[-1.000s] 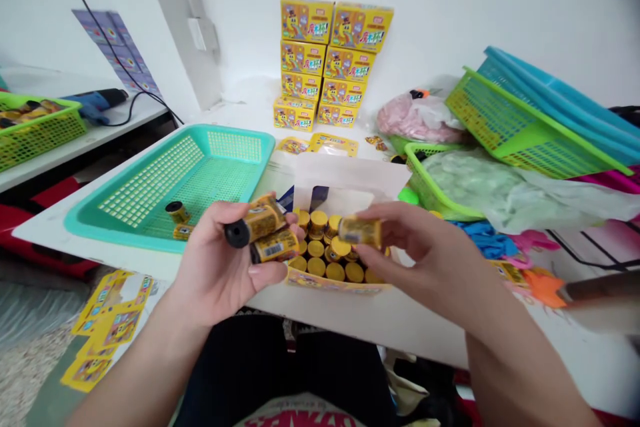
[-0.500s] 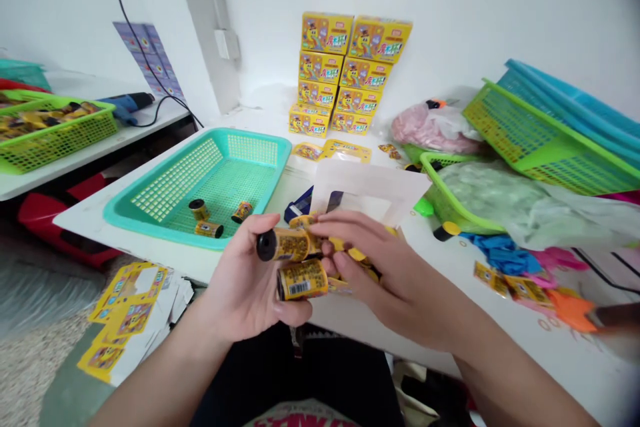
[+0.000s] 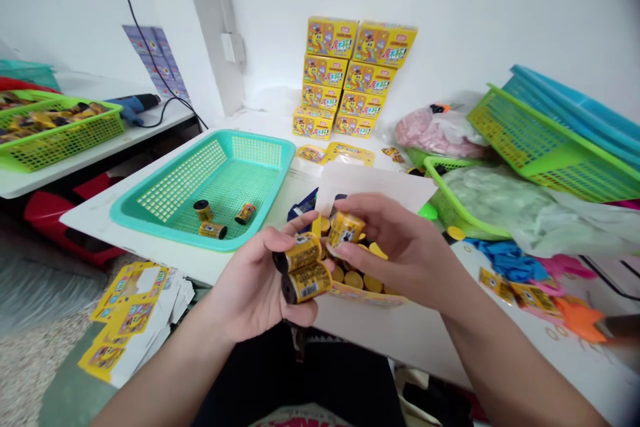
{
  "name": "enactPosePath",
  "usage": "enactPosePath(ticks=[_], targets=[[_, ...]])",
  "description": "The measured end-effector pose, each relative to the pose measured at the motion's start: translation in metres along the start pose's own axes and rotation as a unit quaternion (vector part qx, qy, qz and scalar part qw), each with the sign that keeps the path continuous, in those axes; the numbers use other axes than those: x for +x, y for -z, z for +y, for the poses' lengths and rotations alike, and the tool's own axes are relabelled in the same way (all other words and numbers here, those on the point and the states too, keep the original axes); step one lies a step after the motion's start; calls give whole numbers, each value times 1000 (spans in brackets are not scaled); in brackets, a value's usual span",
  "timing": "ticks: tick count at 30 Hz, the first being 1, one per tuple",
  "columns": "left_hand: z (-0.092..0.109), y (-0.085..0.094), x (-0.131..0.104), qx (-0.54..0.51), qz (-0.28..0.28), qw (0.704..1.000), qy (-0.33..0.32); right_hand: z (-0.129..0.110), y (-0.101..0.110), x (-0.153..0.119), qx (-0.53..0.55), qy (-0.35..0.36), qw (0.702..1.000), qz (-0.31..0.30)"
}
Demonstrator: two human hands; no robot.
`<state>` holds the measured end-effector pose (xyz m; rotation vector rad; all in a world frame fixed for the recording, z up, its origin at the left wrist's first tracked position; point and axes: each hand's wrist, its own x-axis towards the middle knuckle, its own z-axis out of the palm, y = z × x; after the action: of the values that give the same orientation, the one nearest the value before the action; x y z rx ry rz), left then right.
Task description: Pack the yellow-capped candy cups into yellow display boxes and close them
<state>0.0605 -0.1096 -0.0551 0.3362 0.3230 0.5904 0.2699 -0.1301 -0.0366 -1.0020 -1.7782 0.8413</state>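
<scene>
In my left hand (image 3: 250,283) lie two small cylinders (image 3: 306,281), with yellow printed labels and black ends, pressed side by side between thumb and fingers. My right hand (image 3: 395,240) pinches another yellow-labelled cylinder (image 3: 346,229) just to the right of them, tilted. Beneath the right hand stands an open yellow box (image 3: 367,296) holding several such cylinders, their round yellow ends facing up. Its white flap (image 3: 385,180) stands up behind the hand. A teal plastic basket (image 3: 125,210) to the left holds three more of these cylinders (image 3: 213,230).
Yellow printed boxes (image 3: 330,72) are stacked against the wall. Green baskets (image 3: 450,210) and plastic bags (image 3: 530,193) crowd the right side, with blue cloth-like pieces (image 3: 507,260) in front. Flattened cartons (image 3: 130,313) lie at lower left. A heat gun (image 3: 135,105) rests on the side table.
My right hand has drawn away from the left with one cylinder, over the box, uncovering the cylinders inside. The two in my left hand now sit closer together. The view has shifted slightly.
</scene>
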Motion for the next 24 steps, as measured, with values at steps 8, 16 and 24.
enactPosePath(ticks=[8,16,24], targets=[[7,3,-16,111,134,964,-202,16,-2,4,-266,-68,959,-69],[0,10,-17,201,79,943,-253,11,-1,3,-333,-78,939,-45],[-15,14,-10,371,-24,875,-310,32,-23,5,-348,20,937,-16]])
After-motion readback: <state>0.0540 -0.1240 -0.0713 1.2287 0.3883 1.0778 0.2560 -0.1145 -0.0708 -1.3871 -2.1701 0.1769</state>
